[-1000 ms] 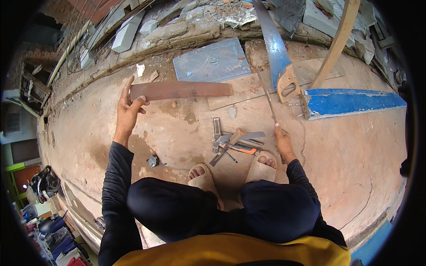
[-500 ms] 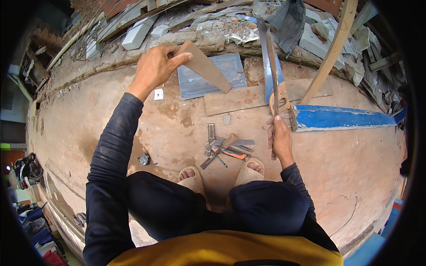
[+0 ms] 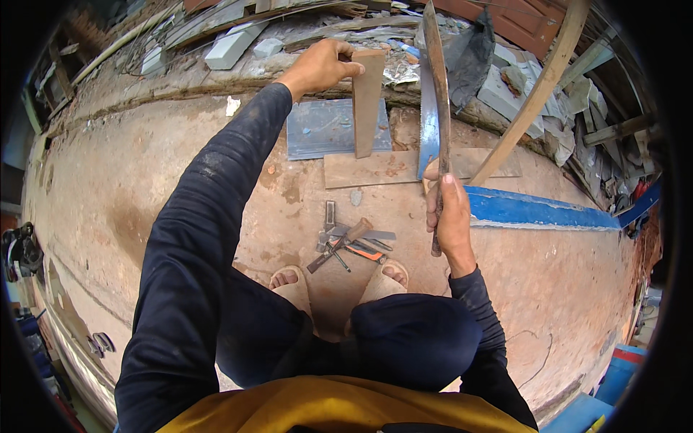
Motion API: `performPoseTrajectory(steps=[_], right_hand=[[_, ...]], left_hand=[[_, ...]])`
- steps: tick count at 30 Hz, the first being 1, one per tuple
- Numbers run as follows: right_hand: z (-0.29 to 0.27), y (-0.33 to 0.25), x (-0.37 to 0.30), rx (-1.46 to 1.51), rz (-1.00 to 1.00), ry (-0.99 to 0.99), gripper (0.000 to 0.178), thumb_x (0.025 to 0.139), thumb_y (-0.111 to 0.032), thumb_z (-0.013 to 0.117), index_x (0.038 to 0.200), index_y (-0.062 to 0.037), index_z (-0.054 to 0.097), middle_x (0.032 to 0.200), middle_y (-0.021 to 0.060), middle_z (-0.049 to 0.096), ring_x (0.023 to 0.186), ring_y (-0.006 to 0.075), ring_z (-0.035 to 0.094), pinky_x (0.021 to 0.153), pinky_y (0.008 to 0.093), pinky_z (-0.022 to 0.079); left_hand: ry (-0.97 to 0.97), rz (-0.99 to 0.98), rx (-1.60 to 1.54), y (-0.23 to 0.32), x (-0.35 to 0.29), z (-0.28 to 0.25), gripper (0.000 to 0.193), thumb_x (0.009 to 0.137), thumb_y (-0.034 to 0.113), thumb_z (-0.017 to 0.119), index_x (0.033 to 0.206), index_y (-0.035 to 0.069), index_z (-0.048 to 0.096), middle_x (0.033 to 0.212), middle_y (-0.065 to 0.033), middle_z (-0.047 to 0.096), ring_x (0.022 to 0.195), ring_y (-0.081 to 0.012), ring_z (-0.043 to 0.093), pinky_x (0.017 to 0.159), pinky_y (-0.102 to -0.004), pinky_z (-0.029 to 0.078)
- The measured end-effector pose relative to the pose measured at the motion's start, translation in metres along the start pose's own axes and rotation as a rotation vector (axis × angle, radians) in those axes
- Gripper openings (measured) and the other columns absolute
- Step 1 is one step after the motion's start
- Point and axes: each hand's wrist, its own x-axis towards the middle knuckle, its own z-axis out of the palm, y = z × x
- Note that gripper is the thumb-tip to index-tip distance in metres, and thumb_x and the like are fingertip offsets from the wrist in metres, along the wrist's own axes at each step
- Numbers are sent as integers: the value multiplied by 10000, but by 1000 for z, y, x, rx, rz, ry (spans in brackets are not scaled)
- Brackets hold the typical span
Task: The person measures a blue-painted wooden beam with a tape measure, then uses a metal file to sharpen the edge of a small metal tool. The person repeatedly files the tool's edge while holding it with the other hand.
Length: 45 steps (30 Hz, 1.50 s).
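My left hand (image 3: 325,70) pinches the top end of a tapered piece of wood (image 3: 367,108). That piece is upright, its lower end at a flat plank (image 3: 397,169) lying on the ground. My right hand (image 3: 454,216) is wrapped round the lower end of a long brown machete (image 3: 438,79), tip pointing away from me. A handsaw (image 3: 428,119) with a blue blade is just left of the machete, its wooden handle partly hidden by my right hand. Behind the wood lies a grey-blue board (image 3: 317,130).
Between my feet and the plank lie a hammer (image 3: 330,215), a wooden-handled tool (image 3: 354,234) and an orange-and-black tool (image 3: 367,252). A blue-painted beam (image 3: 538,207) lies at the right, near a slanting wooden post (image 3: 534,94). Rubble and grey blocks (image 3: 232,47) line the far side.
My left hand has moved right and away from me, turning the wood from slanted to nearly upright. The machete stays in my right hand, now nearer the handsaw and hiding its handle more.
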Motion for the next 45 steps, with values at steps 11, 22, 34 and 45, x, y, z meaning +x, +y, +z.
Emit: performPoseTrajectory(steps=[11,22,34,45], right_hand=[[16,-49,23,-19,-29,-120,547,1129,-537,373,1107,-33,587,693,7,503,536,69,485,436,250,424],[18,-33,52,-139,19,-141,601,1113,-596,382,1029,-41,598,637,-8,447,522,102,426,483,303,370],[9,-129,24,164,-507,47,697,1066,-734,298,1065,-75,525,631,-8,415,443,80,382,400,247,350],[26,-10,63,-194,56,-110,617,1101,-643,358,979,-65,534,570,-43,359,388,71,342,345,283,315]], left_hand=[[20,31,-12,36,-29,19,490,937,402,778,1172,-28,756,1067,-196,774,1007,-307,752,902,-411,570],[50,89,92,49,-40,25,417,935,386,772,1096,1,765,990,-216,772,899,-369,748,818,-444,569],[125,179,64,40,-42,35,378,925,362,749,1058,9,771,906,-208,757,801,-391,722,759,-460,560],[123,243,101,42,-49,33,385,931,351,784,1114,12,774,940,-193,769,800,-336,733,746,-419,566]])
